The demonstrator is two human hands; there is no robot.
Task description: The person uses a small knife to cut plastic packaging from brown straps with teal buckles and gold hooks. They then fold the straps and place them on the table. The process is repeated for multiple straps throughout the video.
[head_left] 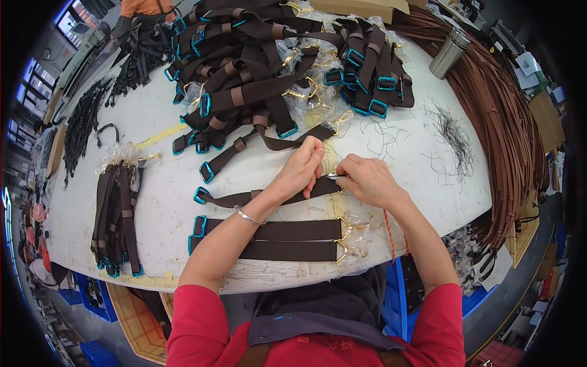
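Note:
Over the middle of the table, my left hand (301,170) is closed, thumb and forefinger pinched on something too small to make out. Its lower fingers rest against a dark brown webbing strap (243,199) with a blue-wrapped buckle. Close to its right, my right hand (370,181) is closed round thread snips (332,176); only their metal tip shows, by the strap's end. An orange cord (389,232) hangs below that hand. Nearer me, two straps lie side by side, an upper one (299,230) and a lower one (290,251), gold hooks in clear plastic to the right.
A heap of similar straps (244,98) fills the far middle, beside a smaller pile (374,67). At left lies a strap bundle (115,211). Loose thread ends (451,144), a steel flask (449,54) and long brown strips (504,122) are on the right. A person (147,7) is at far left.

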